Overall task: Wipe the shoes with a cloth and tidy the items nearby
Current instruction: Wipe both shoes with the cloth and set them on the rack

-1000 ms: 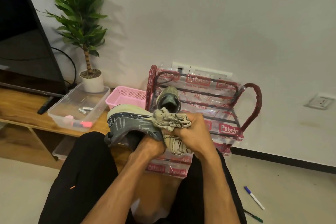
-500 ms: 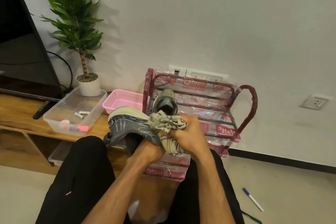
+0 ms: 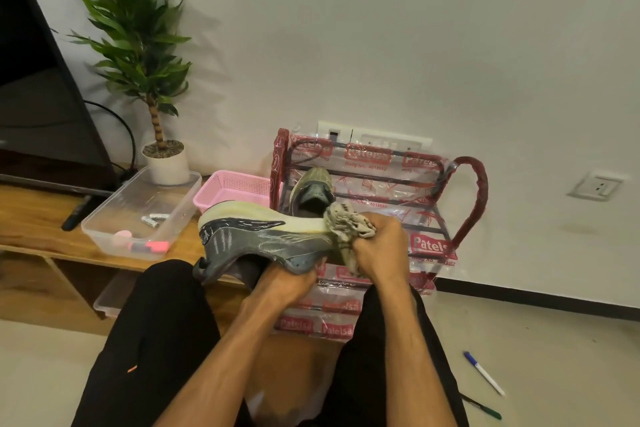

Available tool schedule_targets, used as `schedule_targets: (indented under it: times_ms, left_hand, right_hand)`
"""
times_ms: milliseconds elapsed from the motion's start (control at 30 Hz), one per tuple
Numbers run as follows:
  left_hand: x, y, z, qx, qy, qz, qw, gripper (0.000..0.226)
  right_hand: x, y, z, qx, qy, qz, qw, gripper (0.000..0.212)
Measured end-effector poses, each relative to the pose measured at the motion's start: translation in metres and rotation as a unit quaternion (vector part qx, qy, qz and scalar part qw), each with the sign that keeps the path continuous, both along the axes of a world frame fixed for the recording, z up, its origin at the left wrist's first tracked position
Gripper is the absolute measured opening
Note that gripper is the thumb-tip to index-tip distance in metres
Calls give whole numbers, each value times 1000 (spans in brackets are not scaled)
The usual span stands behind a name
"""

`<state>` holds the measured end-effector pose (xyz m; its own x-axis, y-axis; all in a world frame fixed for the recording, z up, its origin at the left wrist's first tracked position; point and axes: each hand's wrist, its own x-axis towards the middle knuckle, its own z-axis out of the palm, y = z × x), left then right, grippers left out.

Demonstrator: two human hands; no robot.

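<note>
Wiping is under way on one shoe. The left hand [image 3: 287, 282] holds a grey sneaker with a thick cream sole [image 3: 263, 239] from beneath, sole turned up over the lap. Its fingers are mostly hidden behind the upper, so I judge them closed round the shoe. The right hand [image 3: 379, 250] has its fingers curled tight round a crumpled beige patterned cloth [image 3: 346, 222], pressed to the toe end of the sole.

The matching second sneaker [image 3: 313, 189] sits on the upper shelf of the red-wrapped, plastic-covered metal shoe rack [image 3: 467, 204]. Whether it has been wiped I cannot tell.

Tidying looks mostly left to do: a white pen with a blue cap [image 3: 483, 373] and a dark pen with a green cap [image 3: 481, 407] lie on the floor beside the right leg, well apart from any container.

Near the right end of the wooden tabletop [image 3: 34, 229], a clear plastic tub [image 3: 149, 194] holds two small batteries [image 3: 152, 219], a pink marker [image 3: 149, 247] and a pale pink round thing. Just beside it stands a pink mesh basket [image 3: 235, 185], its inside hidden.
</note>
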<state>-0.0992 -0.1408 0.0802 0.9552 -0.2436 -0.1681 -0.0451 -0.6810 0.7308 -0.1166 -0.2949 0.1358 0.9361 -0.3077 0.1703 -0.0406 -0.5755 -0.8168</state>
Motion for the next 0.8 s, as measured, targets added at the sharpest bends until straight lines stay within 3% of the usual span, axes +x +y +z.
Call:
schedule_targets:
  times_ms: [100, 200, 300, 333, 433, 533, 700, 800]
  left_hand:
    - [0, 4, 0, -35, 3, 10, 999, 27]
    - [5, 3, 7, -24, -21, -4, 999, 26]
    - [8, 6, 13, -5, -37, -18, 999, 11]
    - [9, 6, 14, -2, -41, -22, 999, 17]
    - [13, 5, 18, -8, -44, -43, 998, 11]
    - [19, 3, 21, 7, -69, -65, 995, 22]
    - [26, 0, 27, 70, -83, -88, 990, 30]
    - [27, 0, 23, 71, -89, -91, 989, 28]
  right_hand:
    - [1, 1, -8, 5, -38, -45, 998, 13]
    - [-1, 10, -10, -26, -63, 31, 997, 11]
    - [4, 4, -4, 13, -50, 100, 994, 8]
    - [8, -1, -4, 18, -48, 107, 993, 9]
    - [16, -6, -8, 16, -45, 60, 997, 12]
    - [18, -2, -11, 21, -37, 37, 998, 16]
    - [12, 6, 7, 91, -25, 122, 988, 20]
    - [21, 7, 8, 37, -31, 67, 997, 25]
